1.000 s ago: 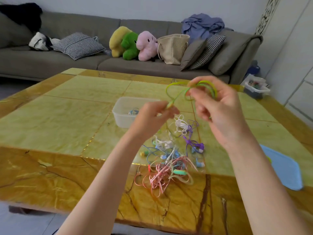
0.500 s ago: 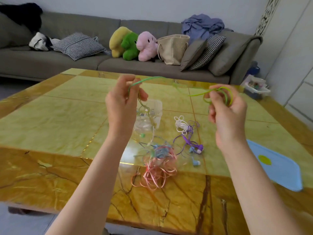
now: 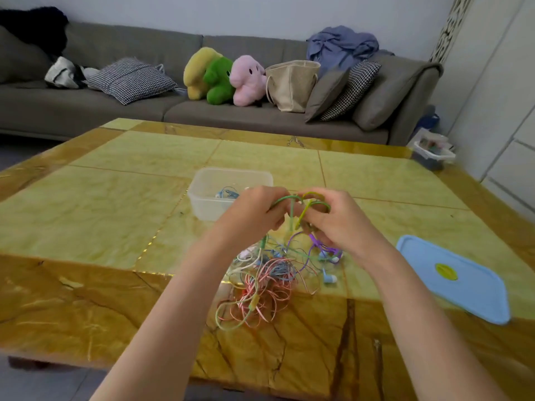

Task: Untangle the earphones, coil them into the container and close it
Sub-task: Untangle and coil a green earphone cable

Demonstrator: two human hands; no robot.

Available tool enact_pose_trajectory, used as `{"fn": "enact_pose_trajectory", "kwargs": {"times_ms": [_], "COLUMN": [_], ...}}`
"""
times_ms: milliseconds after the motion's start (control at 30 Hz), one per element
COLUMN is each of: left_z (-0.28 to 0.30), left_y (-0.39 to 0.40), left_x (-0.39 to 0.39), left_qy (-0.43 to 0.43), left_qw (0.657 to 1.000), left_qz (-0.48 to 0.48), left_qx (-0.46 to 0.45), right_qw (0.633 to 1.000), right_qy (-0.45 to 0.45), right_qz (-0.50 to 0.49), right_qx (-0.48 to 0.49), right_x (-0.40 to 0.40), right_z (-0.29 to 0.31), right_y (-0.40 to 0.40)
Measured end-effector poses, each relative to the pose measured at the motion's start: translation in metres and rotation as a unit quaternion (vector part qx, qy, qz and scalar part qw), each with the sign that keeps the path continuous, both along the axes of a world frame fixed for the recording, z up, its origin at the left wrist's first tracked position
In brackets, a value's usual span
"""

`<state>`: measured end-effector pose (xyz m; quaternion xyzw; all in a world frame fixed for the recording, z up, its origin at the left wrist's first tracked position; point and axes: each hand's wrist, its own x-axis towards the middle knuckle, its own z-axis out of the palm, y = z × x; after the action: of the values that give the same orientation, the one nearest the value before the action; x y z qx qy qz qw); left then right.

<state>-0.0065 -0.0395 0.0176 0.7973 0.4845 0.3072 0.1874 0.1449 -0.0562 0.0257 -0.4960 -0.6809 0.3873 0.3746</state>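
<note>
Coiling step: left hand (image 3: 254,211) and right hand (image 3: 335,218) both pinch the green earphone cable (image 3: 292,209) held above the tangled pile (image 3: 266,282); next, finish loops (tail trails down), drop into clear container (image 3: 228,195) just beyond

Grey sofa (image 3: 144,111) sitting along pale wall (image 3: 260,13); checked cushions (image 3: 130,79), three plush toys (image 3: 223,78), beige tote (image 3: 291,83) resting on it. Yellow marble table (image 3: 86,212) filling foreground.
</note>
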Motion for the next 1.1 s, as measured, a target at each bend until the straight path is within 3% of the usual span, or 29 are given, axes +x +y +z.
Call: {"fn": "enact_pose_trajectory", "kwargs": {"times_ms": [133, 200, 267, 367, 600, 733, 833, 900, 1000, 1100], "left_z": [-0.004, -0.007, -0.015, -0.025, 0.007, 0.029, 0.04, 0.043, 0.043, 0.033], "left_y": [-0.001, 0.0, 0.003, 0.005, 0.0, -0.006, -0.011, -0.016, -0.019, -0.017], "left_x": [-0.001, -0.007, -0.015, -0.021, -0.028, -0.018, 0.0, 0.009, 0.013, 0.012], "left_qy": [-0.031, -0.04, -0.012, 0.008, -0.119, -0.255, -0.245, -0.234, -0.243, -0.237], "left_qw": [0.999, 0.998, 0.996, 0.993, 0.986, 0.96, 0.968, 0.971, 0.968, 0.966], "left_qz": [-0.018, -0.023, -0.021, 0.019, 0.057, 0.07, 0.038, 0.024, 0.018, 0.018], "left_qx": [-0.031, -0.05, -0.082, -0.116, -0.097, -0.096, -0.051, -0.043, -0.06, -0.106], "right_qw": [0.993, 0.983, 0.936, 0.88, 0.908, 0.969, 0.988, 0.985, 0.976, 0.988], "right_qy": [-0.021, 0.127, 0.326, 0.444, 0.398, 0.235, 0.146, 0.15, 0.18, 0.086], "right_qz": [-0.107, -0.134, -0.136, -0.167, -0.133, -0.072, 0.012, 0.066, 0.101, 0.103], "right_qx": [0.055, 0.017, -0.011, 0.017, 0.009, -0.005, -0.047, -0.056, -0.07, -0.078], "right_x": [0.01, 0.018, 0.026, 0.04, 0.041, 0.03, 0.009, 0.0, 0.002, 0.0], "right_z": [0.003, 0.006, 0.011, 0.016, 0.007, 0.013, 0.014, 0.014, 0.021, 0.022], "right_y": [0.007, 0.007, 0.007, 0.01, 0.01, 0.001, -0.009, -0.014, -0.015, -0.017]}}
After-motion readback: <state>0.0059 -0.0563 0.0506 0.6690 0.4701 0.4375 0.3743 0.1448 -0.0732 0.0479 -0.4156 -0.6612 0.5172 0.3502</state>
